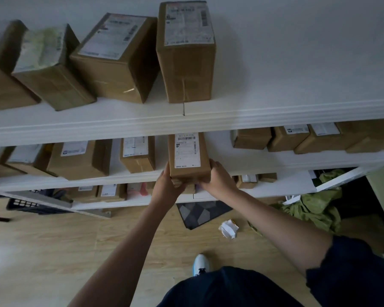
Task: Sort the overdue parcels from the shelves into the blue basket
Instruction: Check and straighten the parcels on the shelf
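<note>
Both hands, left [167, 183] and right [217, 177], clamp a labelled cardboard parcel [188, 158] at frame centre, on the middle shelf [264, 162]. Many parcels remain shelved; a dark basket [29, 204] at lower left looks empty.

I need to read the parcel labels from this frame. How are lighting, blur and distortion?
Head view: dim, bluish light; wide-angle bend curves the shelf edge; the held parcel label is fairly sharp between both hands; top-shelf boxes labels are smeared; left edge blurs.
</note>
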The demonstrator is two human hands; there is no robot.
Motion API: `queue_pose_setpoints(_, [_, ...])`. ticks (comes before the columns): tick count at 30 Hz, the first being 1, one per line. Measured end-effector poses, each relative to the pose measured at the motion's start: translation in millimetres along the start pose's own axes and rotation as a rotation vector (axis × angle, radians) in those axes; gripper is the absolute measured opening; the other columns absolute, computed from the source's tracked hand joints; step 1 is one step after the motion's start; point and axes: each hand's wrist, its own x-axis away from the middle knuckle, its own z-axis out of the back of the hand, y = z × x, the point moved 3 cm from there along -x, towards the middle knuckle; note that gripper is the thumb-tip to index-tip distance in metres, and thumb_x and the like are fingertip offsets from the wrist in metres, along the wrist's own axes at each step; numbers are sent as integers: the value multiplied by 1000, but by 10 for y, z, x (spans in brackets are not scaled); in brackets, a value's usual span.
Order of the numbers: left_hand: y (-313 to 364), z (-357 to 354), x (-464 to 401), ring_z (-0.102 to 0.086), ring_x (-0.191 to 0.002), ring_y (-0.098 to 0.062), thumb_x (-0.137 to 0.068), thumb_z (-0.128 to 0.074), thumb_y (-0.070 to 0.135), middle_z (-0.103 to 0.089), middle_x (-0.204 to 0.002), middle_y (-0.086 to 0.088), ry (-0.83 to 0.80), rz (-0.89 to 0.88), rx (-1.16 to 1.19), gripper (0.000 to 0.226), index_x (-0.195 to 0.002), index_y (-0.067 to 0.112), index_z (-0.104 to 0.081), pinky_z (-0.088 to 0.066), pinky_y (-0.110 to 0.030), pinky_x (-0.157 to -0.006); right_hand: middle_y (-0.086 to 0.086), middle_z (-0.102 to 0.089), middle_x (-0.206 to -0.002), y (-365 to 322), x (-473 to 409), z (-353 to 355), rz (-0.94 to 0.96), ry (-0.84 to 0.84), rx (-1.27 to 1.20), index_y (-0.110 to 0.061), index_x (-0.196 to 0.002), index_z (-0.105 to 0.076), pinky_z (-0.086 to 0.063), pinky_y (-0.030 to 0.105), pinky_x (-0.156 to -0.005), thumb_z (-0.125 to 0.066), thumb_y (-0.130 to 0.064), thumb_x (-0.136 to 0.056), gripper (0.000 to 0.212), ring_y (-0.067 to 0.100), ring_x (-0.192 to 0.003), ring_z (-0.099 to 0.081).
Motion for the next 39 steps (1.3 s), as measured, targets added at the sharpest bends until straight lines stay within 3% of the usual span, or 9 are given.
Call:
queue_pose_setpoints(6, [-288, 110, -335, -63, -109, -19, -78, -84, 16, -67, -119, 0, -1, 96, -12, 59, -129, 21, -53, -55, -33, -88, 4, -58, -122, -172, -281, -242, -13, 60, -40, -15, -145, -44, -54, 28, -86, -80, -28, -84, 72, 19, -106, -62])
queue_pose_setpoints(10, [-312, 245, -463, -64, -85, -16, -84, -81, 18, -68, -112, -4, 2, 188, -33, 47, -124, 10, -57, -49, -18, -66, 3, -61, -121, -336, -446, -294, -23, 54, -20, -18, -142, -47, -59, 38, -87, -80, -31, -82, 70, 21, -108, -62])
queue_pose_setpoints(17, [-376, 322, -295, -62, -81, -11, -88, -77, 22, -69, -105, 1, 82, 246, -9, 42, -123, 12, -56, -46, -20, -65, 2, -59, -115, -422, -440, -401, 14, 3, -27, -18, -139, -49, -58, 32, -82, -75, -27, -86, 60, 19, -98, -63])
queue_pose_setpoints(20, [-374, 322, -84, -60, -85, -2, -90, -74, 21, -63, -104, 8, 109, 279, 27, 38, -123, 16, -56, -40, -10, -63, 2, -58, -118, -374, -362, -382, 30, -35, -23, -20, -138, -48, -58, 31, -86, -77, -26, -86, 60, 21, -103, -63])
queue_pose_setpoints(22, [-402, 276, 98, -60, -96, -4, -92, -73, 21, -62, -114, 3, 121, 299, 44, 44, -130, 15, -53, -46, -12, -76, 6, -55, -131, -287, -272, -294, 33, -40, 7, -15, -148, -42, -50, 27, -93, -76, -27, -88, 70, 21, -117, -58])
queue_pose_setpoints(24, [-447, 161, 289, -58, -117, -22, -92, -72, 23, -55, -132, -8, 144, 335, 40, 54, -140, 10, -49, -51, -34, -97, 7, -48, -146, -117, -158, -148, 7, -19, 53, -11, -156, -30, -46, 29, -102, -71, -34, -93, 79, 22, -132, -49])
queue_pose_setpoints(26, [-449, -46, 463, -55, -122, -28, -93, -70, 19, -49, -139, -11, 123, 373, 56, 53, -140, 8, -49, -49, -42, -101, 8, -44, -151, 101, -20, 40, -27, 20, 69, -10, -157, -27, -41, 31, -108, -65, -37, -97, 76, 23, -139, -43])
queue_pose_setpoints(31, [16, -653, 549, -58, -122, -20, -96, -65, 10, -58, -131, -4, -29, 274, 161, 40, -135, 10, -55, -45, -25, -94, 12, -41, -156, 667, 241, 623, -131, 159, 73, -9, -158, -29, -36, 37, -115, -64, -32, -98, 73, 27, -143, -38])
queue_pose_setpoints(39, [904, -1277, -131, -54, -129, -18, -96, -67, 16, -53, -146, -1, -72, 96, 128, 55, -146, 18, -45, -44, -27, -101, 12, -46, -145, 1013, 151, 1107, -203, 263, 8, -8, -155, -29, -43, 37, -109, -68, -27, -94, 75, 27, -133, -44])
